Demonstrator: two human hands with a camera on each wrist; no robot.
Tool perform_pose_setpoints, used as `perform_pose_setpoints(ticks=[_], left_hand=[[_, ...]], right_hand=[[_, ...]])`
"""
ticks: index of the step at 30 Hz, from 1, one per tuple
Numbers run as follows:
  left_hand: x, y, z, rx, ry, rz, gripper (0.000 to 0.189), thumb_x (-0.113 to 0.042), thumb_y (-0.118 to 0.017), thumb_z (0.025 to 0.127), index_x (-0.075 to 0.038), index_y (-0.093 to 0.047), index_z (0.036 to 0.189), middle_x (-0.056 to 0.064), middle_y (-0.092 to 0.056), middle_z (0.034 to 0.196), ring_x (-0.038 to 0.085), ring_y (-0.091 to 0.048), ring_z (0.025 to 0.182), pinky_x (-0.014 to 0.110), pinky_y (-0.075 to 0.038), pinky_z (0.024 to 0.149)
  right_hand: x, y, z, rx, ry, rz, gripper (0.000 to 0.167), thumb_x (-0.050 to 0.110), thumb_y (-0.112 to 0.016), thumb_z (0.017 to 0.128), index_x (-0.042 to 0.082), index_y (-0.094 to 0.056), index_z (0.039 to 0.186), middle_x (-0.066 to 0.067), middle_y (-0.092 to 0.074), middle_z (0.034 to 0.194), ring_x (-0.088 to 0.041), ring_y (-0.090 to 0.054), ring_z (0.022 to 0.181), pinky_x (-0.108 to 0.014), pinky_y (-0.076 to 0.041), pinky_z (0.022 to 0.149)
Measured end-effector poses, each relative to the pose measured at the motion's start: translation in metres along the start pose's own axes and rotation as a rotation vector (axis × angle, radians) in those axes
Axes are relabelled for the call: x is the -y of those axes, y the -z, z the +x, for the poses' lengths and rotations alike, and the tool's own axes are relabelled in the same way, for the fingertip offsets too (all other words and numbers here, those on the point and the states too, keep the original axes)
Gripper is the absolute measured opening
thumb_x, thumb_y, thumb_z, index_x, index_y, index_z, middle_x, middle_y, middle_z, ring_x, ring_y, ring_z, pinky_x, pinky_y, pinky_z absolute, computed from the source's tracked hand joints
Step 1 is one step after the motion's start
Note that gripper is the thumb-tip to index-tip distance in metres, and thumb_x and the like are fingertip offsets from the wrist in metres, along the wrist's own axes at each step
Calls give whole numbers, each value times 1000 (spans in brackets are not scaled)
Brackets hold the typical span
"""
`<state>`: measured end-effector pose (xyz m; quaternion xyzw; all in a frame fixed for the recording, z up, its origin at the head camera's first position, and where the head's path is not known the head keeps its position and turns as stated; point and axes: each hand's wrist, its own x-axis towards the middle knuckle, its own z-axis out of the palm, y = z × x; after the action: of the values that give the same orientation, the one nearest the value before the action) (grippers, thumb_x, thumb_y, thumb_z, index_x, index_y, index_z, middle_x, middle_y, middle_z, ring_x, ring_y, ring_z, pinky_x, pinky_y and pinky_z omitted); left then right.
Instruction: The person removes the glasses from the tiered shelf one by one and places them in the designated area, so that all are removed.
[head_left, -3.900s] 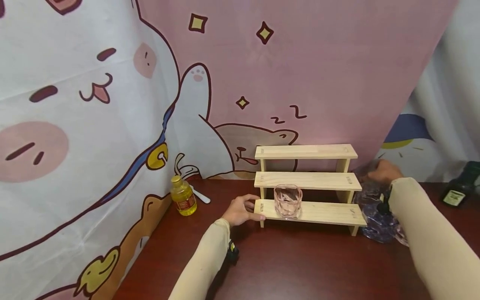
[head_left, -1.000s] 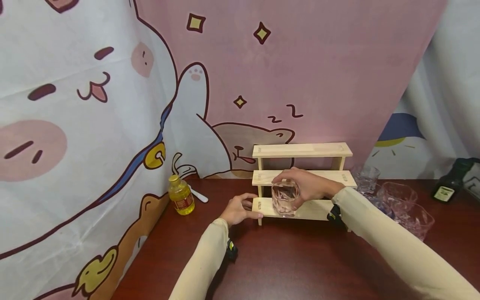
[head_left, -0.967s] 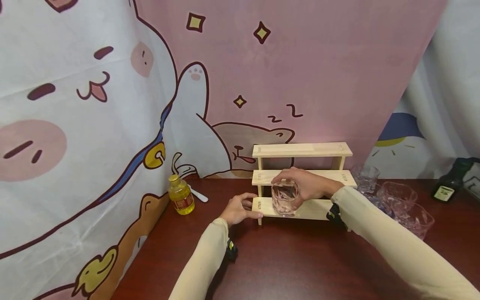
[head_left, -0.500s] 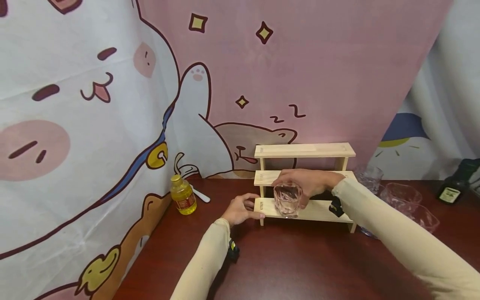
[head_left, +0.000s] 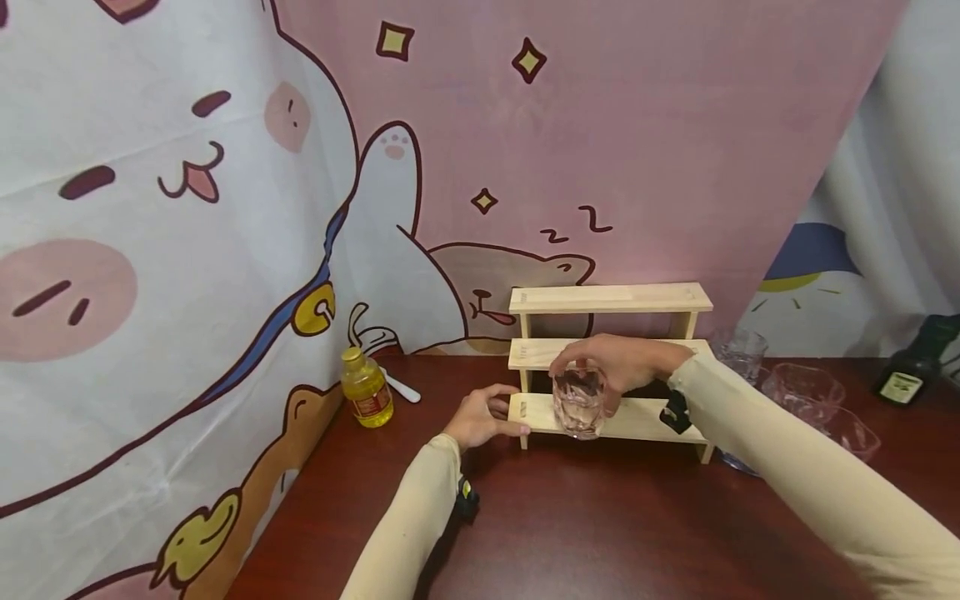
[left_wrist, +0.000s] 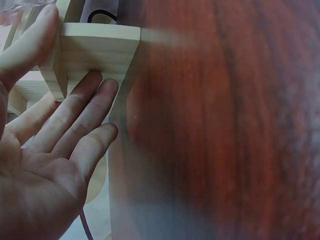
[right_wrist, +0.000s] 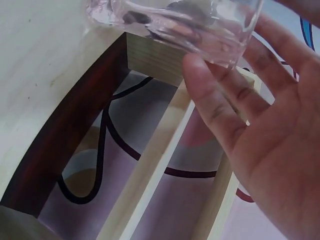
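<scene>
A three-step wooden shelf [head_left: 651, 417] stands on the dark red table. On its lowest step, near the left end and front edge, is a clear pinkish glass [head_left: 579, 408]. My right hand [head_left: 626, 367] holds this glass from behind and the right, thumb and fingers around its side. In the right wrist view the glass [right_wrist: 200, 30] sits between thumb and fingers. My left hand [head_left: 483, 419] grips the lowest step's left end. The left wrist view shows the left hand's thumb on the board and its fingers [left_wrist: 87, 112] against the shelf's leg.
Several glasses [head_left: 806, 387] stand right of the shelf, partly hidden by my right sleeve. A dark bottle [head_left: 909, 367] is at the far right. A yellow bottle [head_left: 367, 392] and a white-handled item [head_left: 401, 387] lie left. A printed cloth [head_left: 637, 150] hangs behind.
My right hand has come from the glasses on the right to the glass on the lowest step. Within the last second the glass shifts slightly right. My left hand stays put.
</scene>
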<state>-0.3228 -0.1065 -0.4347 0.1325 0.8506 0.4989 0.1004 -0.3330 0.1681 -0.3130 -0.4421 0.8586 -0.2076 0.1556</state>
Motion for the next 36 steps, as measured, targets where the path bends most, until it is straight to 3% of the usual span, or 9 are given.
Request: perform_pose_setpoints(ticks=[11, 20, 27, 32, 36], left_hand=[[1, -1, 0, -3, -7, 11, 70, -18, -92, 71, -13, -61, 134, 9, -75, 107, 17, -66, 97, 26, -49, 76], [0, -1, 0, -14, 1, -3, 70, -18, -92, 72, -13, -61, 134, 10, -74, 109, 16, -67, 97, 26, -51, 77], [-1, -1, 1, -6, -17, -21, 70, -14, -91, 73, -9, -60, 136, 14, -74, 109, 20, -69, 97, 27, -52, 78], [-1, -1, -1, -15, -14, 6, 71, -17, -91, 73, -10, -60, 136, 12, -73, 109, 20, -67, 101, 27, -51, 80], [0, 0, -2, -15, -15, -5, 70, -16, -91, 73, -11, -61, 136, 13, -73, 110, 21, -68, 102, 28, -52, 81]], right_hand=[[-7, -8, -12, -70, 50, 88, 83, 7, -90, 56, 14, -63, 133, -5, -65, 131, -29, -61, 114, -51, -51, 96], [-9, -1, -32, -113, 25, 215, 80, 18, -93, 63, 24, -61, 136, -3, -60, 134, -28, -61, 109, -38, -56, 87], [-14, 20, -73, -155, 75, 280, 81, 14, -91, 69, 10, -56, 142, -12, -56, 135, -28, -63, 106, -39, -58, 86], [-20, 36, -106, -201, 92, 288, 79, 6, -87, 71, 13, -55, 143, -5, -57, 137, -19, -64, 111, -37, -57, 86], [-28, 46, -131, -218, 120, 326, 80, -2, -82, 73, 4, -50, 146, 0, -53, 144, -13, -56, 125, -35, -56, 86]])
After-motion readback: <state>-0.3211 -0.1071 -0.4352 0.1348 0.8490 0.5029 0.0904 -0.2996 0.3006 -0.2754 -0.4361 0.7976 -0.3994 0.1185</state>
